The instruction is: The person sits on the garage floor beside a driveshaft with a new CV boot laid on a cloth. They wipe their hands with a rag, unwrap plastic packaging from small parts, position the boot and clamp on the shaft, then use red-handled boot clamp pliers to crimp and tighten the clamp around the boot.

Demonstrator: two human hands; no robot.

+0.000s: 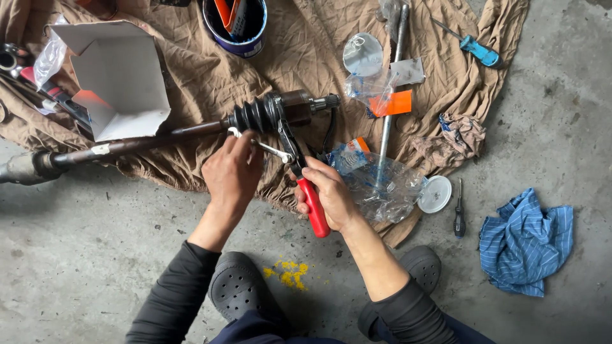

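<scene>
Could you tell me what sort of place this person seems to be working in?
Probably a car repair workshop or garage floor. A drive shaft with a black rubber boot lies on a brown cloth over bare concrete, the right hand grips red-handled pliers, and screwdrivers lie about.

Crumpled brown cloth (191, 83) spread over grey concrete floor (83, 255). Open white cardboard box (118, 76) on its left part. Dark blue round tub (236, 32) at top edge. Long metal rod (390, 95) across cloth, clear crinkled plastic bag (389, 191) at its lower end. Blue-handled screwdriver (475, 48) at upper right. White round lid (435, 194) beside small black screwdriver (458, 213). Blue striped rag (526, 242) at far right. Yellow paint splotch (290, 274) near my grey clogs (239, 286).
</scene>
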